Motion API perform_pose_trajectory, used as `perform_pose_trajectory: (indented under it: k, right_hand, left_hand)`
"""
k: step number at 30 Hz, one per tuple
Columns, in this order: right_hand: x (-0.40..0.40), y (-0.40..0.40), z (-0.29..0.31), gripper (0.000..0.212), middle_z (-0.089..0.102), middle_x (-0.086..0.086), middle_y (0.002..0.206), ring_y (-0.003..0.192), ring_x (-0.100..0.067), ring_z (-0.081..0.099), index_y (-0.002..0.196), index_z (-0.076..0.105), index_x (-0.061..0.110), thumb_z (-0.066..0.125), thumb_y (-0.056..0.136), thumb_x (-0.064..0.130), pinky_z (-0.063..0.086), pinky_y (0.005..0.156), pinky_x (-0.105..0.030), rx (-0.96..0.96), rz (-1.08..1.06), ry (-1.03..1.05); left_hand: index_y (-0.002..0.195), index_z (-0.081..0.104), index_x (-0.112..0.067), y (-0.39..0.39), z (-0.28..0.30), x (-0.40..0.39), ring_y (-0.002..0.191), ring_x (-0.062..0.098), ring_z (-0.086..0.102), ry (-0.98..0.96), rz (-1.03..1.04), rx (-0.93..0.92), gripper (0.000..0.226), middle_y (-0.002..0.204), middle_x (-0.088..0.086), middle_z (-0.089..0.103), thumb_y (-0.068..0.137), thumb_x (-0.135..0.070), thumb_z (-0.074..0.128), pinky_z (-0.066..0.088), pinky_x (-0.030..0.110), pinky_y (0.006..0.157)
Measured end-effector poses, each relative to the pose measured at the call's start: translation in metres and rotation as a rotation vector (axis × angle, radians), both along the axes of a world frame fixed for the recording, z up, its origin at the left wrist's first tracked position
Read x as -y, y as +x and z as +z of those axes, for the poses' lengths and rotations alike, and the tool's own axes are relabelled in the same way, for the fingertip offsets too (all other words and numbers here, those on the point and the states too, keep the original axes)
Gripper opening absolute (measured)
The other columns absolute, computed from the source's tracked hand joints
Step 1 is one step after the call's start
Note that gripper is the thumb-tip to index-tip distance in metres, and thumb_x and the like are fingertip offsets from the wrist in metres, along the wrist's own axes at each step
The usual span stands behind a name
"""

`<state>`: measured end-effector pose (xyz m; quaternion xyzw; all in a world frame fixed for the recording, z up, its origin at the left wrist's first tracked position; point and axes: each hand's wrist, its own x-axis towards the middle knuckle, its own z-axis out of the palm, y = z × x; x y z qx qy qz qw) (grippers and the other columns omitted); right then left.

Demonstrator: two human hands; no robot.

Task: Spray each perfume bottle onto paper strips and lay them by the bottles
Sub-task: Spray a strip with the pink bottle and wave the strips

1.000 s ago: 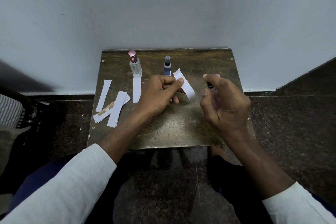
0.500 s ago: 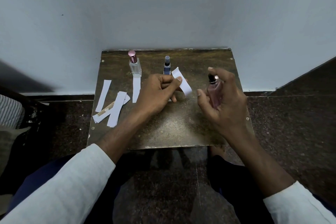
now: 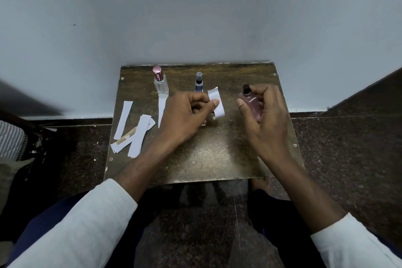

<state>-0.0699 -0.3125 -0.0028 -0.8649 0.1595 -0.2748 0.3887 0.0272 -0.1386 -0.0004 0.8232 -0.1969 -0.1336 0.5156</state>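
Much of the pink bottle (image 3: 251,104) is covered by the right hand (image 3: 268,119), whose fingers curl round its far side while the thumb lies along its near left side; only the black nozzle and part of the rosy glass body show, and whether its base touches the table (image 3: 208,159) cannot be told. The left hand (image 3: 185,115) pinches a white paper strip (image 3: 216,102) between thumb and forefinger, the other fingers folded in; the strip's lower end curls out of sight behind the thumb. This hand also hides the base of the blue bottle (image 3: 199,84), which stands at the far middle of the table, dark blue with a grey spray top. At the far left stands the clear bottle (image 3: 160,84), square and see-through, with a pink metallic cap, and a laid strip (image 3: 162,111) runs from its base toward the near side, partly covered by the left hand. Three bottles in all. At the near left lies a loose heap of spare strips (image 3: 132,130), overlapping so that their number is hard to make out; one brownish piece shows among them. Both white sleeves are cut off by the lower edge.
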Motion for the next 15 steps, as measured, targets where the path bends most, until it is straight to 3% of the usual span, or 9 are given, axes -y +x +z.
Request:
perform_pose_trajectory:
  k: [3, 5, 9, 12, 15]
  right_hand:
    - [0.000, 0.008, -0.001, 0.019, 0.068, 0.004, 0.113, 0.104, 0.004, 0.062, 0.116, 0.066, 0.024, 0.075, 0.100, 0.023, 0.052, 0.085, -0.016, 0.020, -0.009, 0.043]
    - [-0.004, 0.012, 0.002, 0.018, 0.071, 0.011, 0.109, 0.103, -0.002, 0.068, 0.115, 0.068, 0.026, 0.076, 0.099, 0.024, 0.058, 0.087, -0.024, 0.031, -0.020, 0.078]
    - [-0.008, 0.020, 0.009, 0.022, 0.069, 0.025, 0.100, 0.095, 0.005, 0.069, 0.112, 0.067, 0.032, 0.079, 0.097, 0.021, 0.054, 0.083, -0.011, 0.051, -0.051, 0.098]
    - [-0.005, 0.027, 0.007, 0.022, 0.070, 0.018, 0.103, 0.097, 0.003, 0.069, 0.118, 0.071, 0.024, 0.077, 0.098, 0.019, 0.054, 0.081, -0.009, 0.033, -0.051, 0.075]
    - [0.000, 0.038, 0.001, 0.024, 0.072, 0.009, 0.110, 0.100, -0.005, 0.070, 0.122, 0.072, 0.017, 0.076, 0.099, 0.019, 0.058, 0.085, -0.017, 0.024, -0.034, 0.020]
  left_hand:
    - [0.085, 0.076, -0.020, 0.002, -0.002, -0.001, 0.064, 0.001, 0.074, -0.002, 0.008, -0.008, 0.022, 0.069, -0.012, 0.077, 0.103, -0.032, 0.072, 0.050, 0.011, 0.060]
    - [0.091, 0.075, -0.017, 0.003, -0.003, 0.000, 0.072, 0.006, 0.079, -0.031, -0.006, -0.050, 0.022, 0.076, -0.006, 0.080, 0.106, -0.032, 0.068, 0.060, 0.024, 0.065]
    - [0.108, 0.073, -0.011, 0.004, -0.005, 0.000, 0.076, 0.013, 0.081, -0.073, -0.050, -0.137, 0.021, 0.083, -0.001, 0.082, 0.110, -0.029, 0.061, 0.066, 0.032, 0.071]
    - [0.111, 0.070, -0.013, 0.004, -0.004, 0.000, 0.076, 0.013, 0.081, -0.052, -0.091, -0.159, 0.018, 0.084, 0.000, 0.083, 0.111, -0.027, 0.058, 0.065, 0.029, 0.069]
    - [0.107, 0.069, -0.013, 0.003, -0.002, 0.000, 0.074, 0.013, 0.080, -0.062, -0.111, -0.189, 0.015, 0.084, 0.003, 0.082, 0.112, -0.022, 0.058, 0.062, 0.024, 0.065]
